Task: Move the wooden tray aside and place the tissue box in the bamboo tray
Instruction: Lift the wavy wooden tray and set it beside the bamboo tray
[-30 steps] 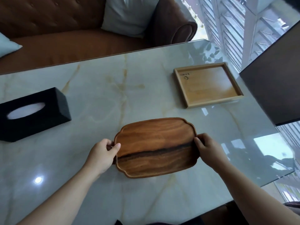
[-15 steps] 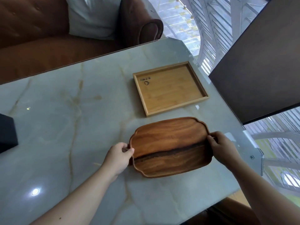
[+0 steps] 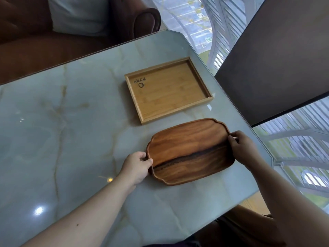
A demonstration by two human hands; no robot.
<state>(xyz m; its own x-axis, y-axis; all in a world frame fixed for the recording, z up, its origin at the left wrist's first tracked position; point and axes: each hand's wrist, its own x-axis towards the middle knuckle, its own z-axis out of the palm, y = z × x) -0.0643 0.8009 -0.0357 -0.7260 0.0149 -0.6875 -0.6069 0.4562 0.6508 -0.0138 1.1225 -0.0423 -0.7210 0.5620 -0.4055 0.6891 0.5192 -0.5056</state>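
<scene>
A dark wooden tray (image 3: 190,150) with a scalloped rim and a black grain streak lies on the marble table near its right front corner. My left hand (image 3: 137,166) grips its left end and my right hand (image 3: 243,148) grips its right end. Just beyond it sits the light rectangular bamboo tray (image 3: 168,90), with nothing in it and a dark logo on its floor. The tissue box is out of view.
The marble table (image 3: 62,122) ends close to the right of the wooden tray, at a cut corner. A dark panel (image 3: 276,59) hangs over the table's right side. A brown sofa (image 3: 35,50) with a pale cushion stands behind.
The wooden tray has travelled right across the table in both hands, ending in front of the bamboo tray. The view followed it, and the black tissue box slid out of sight on the left.
</scene>
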